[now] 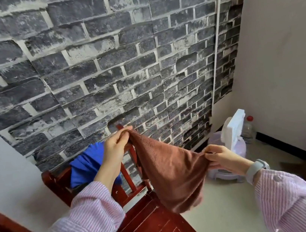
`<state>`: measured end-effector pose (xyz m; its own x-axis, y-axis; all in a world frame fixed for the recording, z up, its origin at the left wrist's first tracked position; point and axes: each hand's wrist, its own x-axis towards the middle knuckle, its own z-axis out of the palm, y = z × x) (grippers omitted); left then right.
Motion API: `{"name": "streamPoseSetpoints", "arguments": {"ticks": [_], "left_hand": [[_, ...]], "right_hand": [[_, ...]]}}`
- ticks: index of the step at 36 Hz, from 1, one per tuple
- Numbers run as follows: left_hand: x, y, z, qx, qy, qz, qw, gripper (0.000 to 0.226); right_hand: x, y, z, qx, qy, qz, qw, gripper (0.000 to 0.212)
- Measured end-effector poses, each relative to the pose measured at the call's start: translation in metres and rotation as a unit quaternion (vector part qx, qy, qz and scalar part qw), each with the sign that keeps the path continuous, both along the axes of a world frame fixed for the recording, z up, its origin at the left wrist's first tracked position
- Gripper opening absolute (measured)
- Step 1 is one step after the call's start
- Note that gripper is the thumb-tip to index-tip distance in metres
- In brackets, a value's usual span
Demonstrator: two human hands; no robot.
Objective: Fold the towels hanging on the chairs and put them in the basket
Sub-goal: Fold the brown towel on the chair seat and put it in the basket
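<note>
A wall papered in a dark grey brick pattern (101, 64) is seen behind a red-brown slatted wooden chair (149, 220), over whose back a bright blue cloth towel (85, 168) is draped. A second chair of the same wood (7, 230) is partly shown at the left edge. Above the first chair's seat a rust-brown terry towel (173, 172) is held clear of the furniture, hanging doubled from two gathered corners. One corner is pinched high by the left hand (117, 142), the other lower and further out by the right hand (224, 157), so the hands are kept well apart with the top edge stretched between them. A grey wristwatch (256, 168) is worn above the right striped pink sleeve (296, 194).

The cloth is judged light, soft and limp, not slippery or breakable; it is best taken at its corners or along a hem, since a grip mid-panel would only bunch it.

In the far corner a clear plastic bottle with a red cap (248, 128) is stood beside white foam pieces (232, 130). No basket is identified, and no brand, label or writing can be read.
</note>
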<state>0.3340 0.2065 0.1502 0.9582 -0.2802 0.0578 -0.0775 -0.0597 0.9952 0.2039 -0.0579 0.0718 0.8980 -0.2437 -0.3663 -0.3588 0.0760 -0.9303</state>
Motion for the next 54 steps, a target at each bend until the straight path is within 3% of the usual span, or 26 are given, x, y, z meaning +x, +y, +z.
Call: {"name": "streamPoseSetpoints", "arguments": {"ticks": [4, 8, 12, 16, 20, 25, 28, 32, 37, 41, 44, 48, 54], "left_hand": [[-0.002, 0.004, -0.007, -0.011, -0.003, -0.012, 1.000, 0.029], [-0.007, 0.007, -0.012, -0.016, -0.012, -0.036, 0.999, 0.037], [-0.022, 0.002, -0.015, -0.045, 0.001, -0.058, 0.997, 0.040], [-0.036, 0.001, -0.022, -0.041, 0.013, -0.082, 0.996, 0.042], [-0.041, 0.006, -0.029, -0.036, 0.017, -0.087, 0.995, 0.041], [-0.036, 0.020, -0.034, -0.050, 0.051, -0.060, 0.996, 0.042], [-0.033, 0.033, -0.047, -0.035, 0.080, -0.036, 0.996, 0.039], [-0.028, 0.044, -0.067, 0.020, 0.100, -0.020, 0.995, 0.036], [-0.014, 0.051, -0.083, 0.146, 0.085, -0.056, 0.984, 0.039], [-0.004, 0.051, -0.081, 0.264, 0.054, -0.085, 0.959, 0.056], [0.003, 0.048, -0.081, 0.303, 0.064, -0.096, 0.946, 0.048], [0.010, 0.048, -0.088, 0.375, 0.075, -0.073, 0.921, 0.009], [0.011, 0.051, -0.106, 0.397, 0.114, -0.080, 0.907, 0.010]], "right_hand": [[-0.010, 0.003, -0.019, 0.080, 0.029, 0.011, 0.996, 0.027], [-0.025, 0.012, -0.039, 0.200, 0.126, 0.038, 0.971, 0.007], [-0.031, 0.037, -0.069, 0.216, 0.166, 0.036, 0.962, 0.030], [-0.032, 0.073, -0.102, 0.264, 0.149, 0.025, 0.953, 0.016], [-0.033, 0.115, -0.115, 0.346, 0.201, 0.028, 0.916, 0.014], [-0.026, 0.122, -0.119, 0.061, 0.199, -0.050, 0.977, 0.022], [-0.027, 0.105, -0.115, -0.025, 0.142, -0.112, 0.983, 0.024], [-0.025, 0.072, -0.106, -0.045, 0.089, -0.184, 0.978, 0.032], [-0.032, 0.034, -0.084, 0.090, 0.048, -0.196, 0.975, 0.021], [-0.035, 0.013, -0.078, 0.203, 0.053, -0.229, 0.951, 0.014], [-0.031, 0.000, -0.082, 0.097, 0.055, -0.272, 0.956, 0.021], [-0.030, -0.006, -0.077, -0.071, 0.028, -0.256, 0.964, 0.033], [-0.030, -0.010, -0.077, -0.216, 0.034, -0.228, 0.949, 0.039]]}}
